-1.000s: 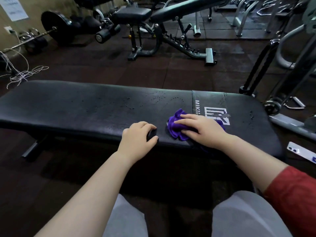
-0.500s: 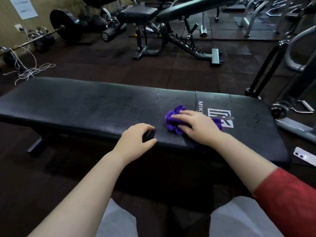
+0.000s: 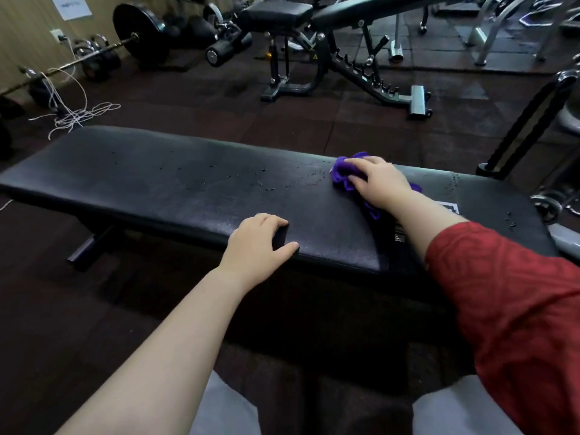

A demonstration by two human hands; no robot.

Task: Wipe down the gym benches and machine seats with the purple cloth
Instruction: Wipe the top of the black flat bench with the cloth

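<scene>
Right hand [image 3: 381,182], clutching bunched purple cloth [image 3: 341,174], slid farther; left hand [image 3: 255,243] grips padded bench [image 3: 150,180].

Along the top of the table [image 3: 157,177], everything left of our right hand [image 3: 379,183] lay open to a sweep, with only water droplets [image 3: 266,180] on the pad. That hand and the bunched purple cloth [image 3: 343,174] filled the table's far edge right of the middle; our left hand [image 3: 254,243] sat mid-length on its near edge. Behind the table, floor [image 3: 219,114] ran free to the incline bench [image 3: 276,14]. White cord [image 3: 75,117] lay tangled off its far left corner, and a black upright [image 3: 527,120] stood near its right end.
</scene>
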